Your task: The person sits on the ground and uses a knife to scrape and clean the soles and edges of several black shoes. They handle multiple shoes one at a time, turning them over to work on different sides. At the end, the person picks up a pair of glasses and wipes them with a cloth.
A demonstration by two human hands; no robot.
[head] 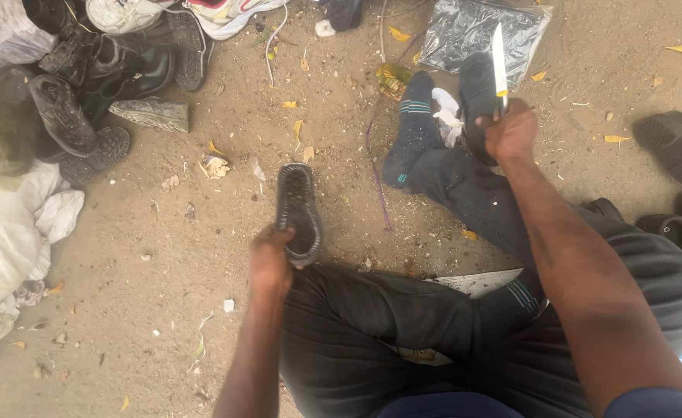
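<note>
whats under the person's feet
Sandy ground with yellow leaves; a white rag lies between the socked feet. Whatever lies beneath the legs is covered.

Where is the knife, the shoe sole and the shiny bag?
Long white-bladed knife (pixel 499 58), head view, mid-blade.
Black rubber shoe sole (pixel 297 203), head view, tread middle.
Shiny silver plastic bag (pixel 465 31), head view, bare centre.

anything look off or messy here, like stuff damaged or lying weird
Yes. The left hand holds a lone shoe sole with no upper, tread facing up. The right hand grips a knife, blade pointing up. A heap of worn shoes lies jumbled on the sandy ground at upper left.
</note>
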